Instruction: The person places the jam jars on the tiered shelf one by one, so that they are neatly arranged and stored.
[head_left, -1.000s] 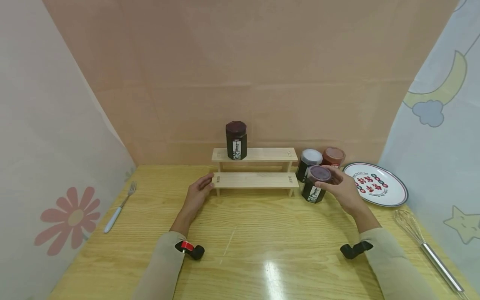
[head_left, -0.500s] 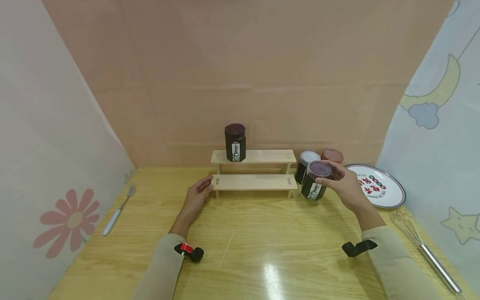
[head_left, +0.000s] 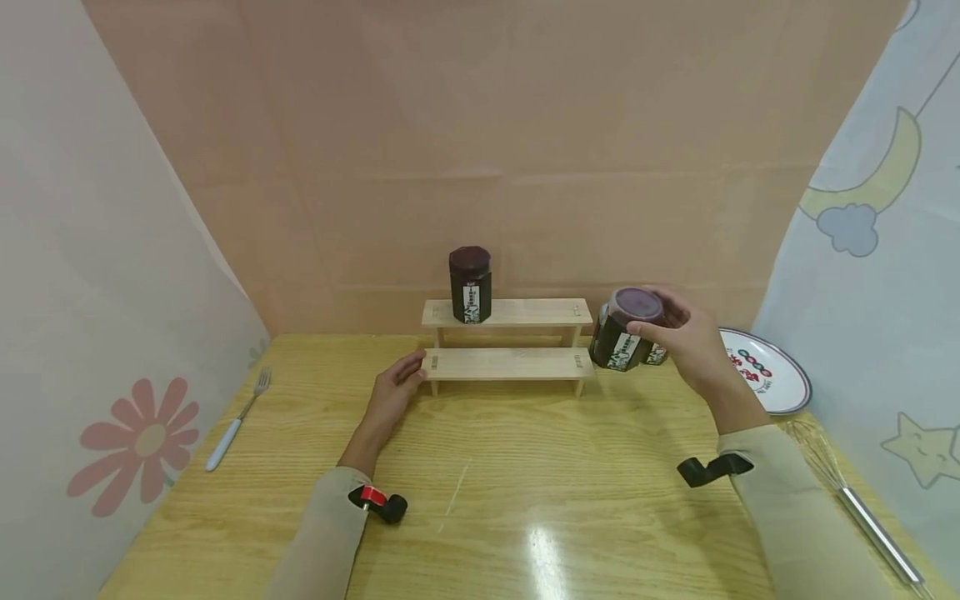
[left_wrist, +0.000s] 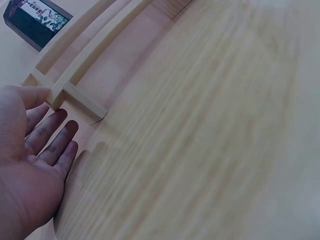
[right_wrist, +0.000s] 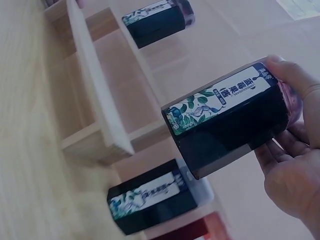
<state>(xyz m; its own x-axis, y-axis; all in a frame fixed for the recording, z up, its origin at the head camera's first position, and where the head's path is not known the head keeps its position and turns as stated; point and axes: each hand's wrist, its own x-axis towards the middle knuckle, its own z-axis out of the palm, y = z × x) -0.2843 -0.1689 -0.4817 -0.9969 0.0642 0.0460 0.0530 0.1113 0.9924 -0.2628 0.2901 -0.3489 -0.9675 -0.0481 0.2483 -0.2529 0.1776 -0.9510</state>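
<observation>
My right hand [head_left: 693, 350] grips a dark hexagonal jam jar [head_left: 626, 333] by its purple lid, raised above the table and slightly tilted. In the right wrist view, its blueberry-print label faces the camera. Behind it stand a white-lidded jar [right_wrist: 155, 197] and a red jar [right_wrist: 190, 230], both largely hidden in the head view. My left hand [head_left: 393, 387] holds the left end of the lower step of a two-step wooden display rack [head_left: 510, 364], thumb and forefinger at its corner. Upright on the upper step, left of centre, is another dark jar [head_left: 471, 287].
A white oval plate [head_left: 787, 387] with red lettering lies at the right, partly behind my right hand. Nearer along that side is a metal whisk [head_left: 862, 508]. A fork [head_left: 238, 421] with a pale handle lies at the far left. A brown backdrop rises behind the rack.
My right hand has lifted the purple-lidded jar off the table, up and back, so that it now covers most of the two jars behind. My left hand stays at the rack.
</observation>
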